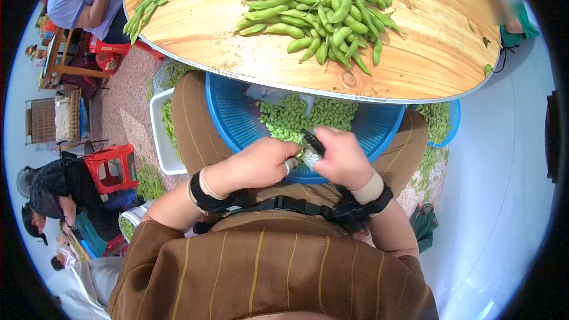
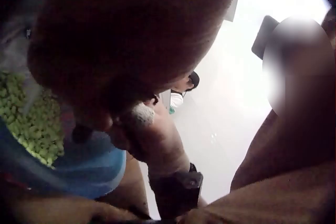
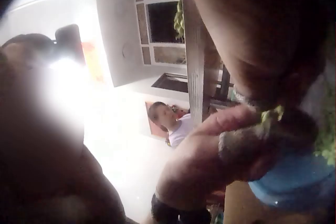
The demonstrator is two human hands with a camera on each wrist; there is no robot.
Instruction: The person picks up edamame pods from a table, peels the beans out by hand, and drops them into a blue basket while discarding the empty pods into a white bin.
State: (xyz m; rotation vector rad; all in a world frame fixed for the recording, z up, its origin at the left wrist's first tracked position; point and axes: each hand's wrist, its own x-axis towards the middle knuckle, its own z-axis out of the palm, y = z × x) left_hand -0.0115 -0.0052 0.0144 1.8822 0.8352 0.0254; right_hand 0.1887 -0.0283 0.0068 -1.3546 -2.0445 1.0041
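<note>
The work in hand appears to be shelling, done low over the near side of the blue basin (image 1: pixel 222 125), between the thighs and partly under the table (image 1: pixel 198 35). A pod (image 3: pixel 272 115), or part of one, shows at the meeting fingertips in the right wrist view. It is seemingly pinched by the left hand (image 1: pixel 258 163), whose fingers are curled in. The right hand (image 1: pixel 344 157) is clenched about a dark piece (image 1: pixel 312 140); whether this is a tool or a finger cover cannot be told. Pale wraps (image 3: pixel 236 142) are worn on fingers.

For a clean result, the pod is best gripped close to where it is to be split, and only a short push given, so that the beans are pressed out whole. The fingertips are best kept inside the rim, pointed down at the shelled beans (image 1: pixel 308 115), so that nothing springs out onto the floor. Too hard a squeeze may crush a bean; too loose a pinch may let the pod twist. Shells are best kept out of the heap. More pods (image 1: pixel 323 15) are piled on the table, within easy reach.
</note>
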